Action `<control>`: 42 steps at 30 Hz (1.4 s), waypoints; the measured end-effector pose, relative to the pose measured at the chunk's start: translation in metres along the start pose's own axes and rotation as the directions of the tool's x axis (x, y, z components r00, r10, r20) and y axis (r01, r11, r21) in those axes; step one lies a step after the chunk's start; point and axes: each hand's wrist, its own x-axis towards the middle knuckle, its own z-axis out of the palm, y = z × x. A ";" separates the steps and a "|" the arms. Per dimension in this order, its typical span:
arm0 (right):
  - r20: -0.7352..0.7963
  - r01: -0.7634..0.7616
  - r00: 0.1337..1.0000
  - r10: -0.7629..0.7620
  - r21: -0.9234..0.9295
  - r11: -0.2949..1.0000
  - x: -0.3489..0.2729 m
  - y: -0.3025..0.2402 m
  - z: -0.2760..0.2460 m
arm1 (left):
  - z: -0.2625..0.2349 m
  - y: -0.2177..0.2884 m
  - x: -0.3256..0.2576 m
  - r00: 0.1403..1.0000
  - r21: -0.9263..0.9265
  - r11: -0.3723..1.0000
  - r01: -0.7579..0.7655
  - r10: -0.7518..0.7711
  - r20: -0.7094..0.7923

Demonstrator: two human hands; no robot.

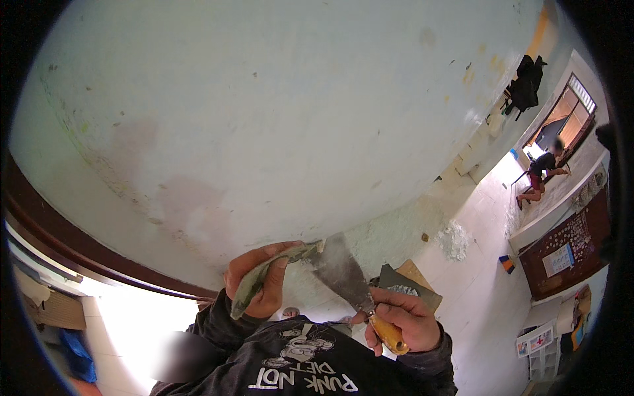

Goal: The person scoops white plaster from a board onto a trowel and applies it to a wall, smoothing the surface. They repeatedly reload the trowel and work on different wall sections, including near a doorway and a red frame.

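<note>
My left hand (pixel 267 300) is closed around a folded, dusty grey-green sheet (pixel 252 282), whose far end sticks out past the fingers. In my right hand (pixel 419 320) is a putty knife (pixel 343 274), gripped by its yellowish wooden handle. Its wide, dusty metal blade points up and to the left, with a front corner close to the end of the sheet. Whether blade and sheet touch, I cannot tell. Both hands are in front of my chest, near the foot of a pale wall (pixel 284 132).
The wall has pinkish patches and small marks. Flat grey and tan pieces (pixel 422 290) lie beyond my right hand. White debris (pixel 454 241) and a small brown block (pixel 424 237) are on the pale floor (pixel 469 310). Another person (pixel 543 168) is at the far right by an opening.
</note>
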 end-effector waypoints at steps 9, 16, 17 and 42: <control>-0.014 0.072 0.997 -0.073 -0.054 0.996 -0.012 -0.009 0.021 | 0.011 -0.016 -0.003 0.987 -0.289 0.944 -0.157 0.139 -0.083; -0.051 0.069 0.996 -0.068 0.007 0.998 -0.021 -0.010 0.023 | 0.008 -0.008 -0.003 1.000 -0.297 0.955 -0.001 0.002 0.004; -0.081 0.077 0.994 -0.077 -0.003 0.997 -0.023 -0.010 0.024 | 0.006 -0.011 -0.001 0.996 -0.283 0.957 -0.062 0.079 0.049; 0.087 0.268 0.955 -0.285 0.165 0.949 -0.034 0.017 0.015 | 0.040 -0.030 -0.009 0.993 -0.370 0.923 -0.109 0.088 -0.074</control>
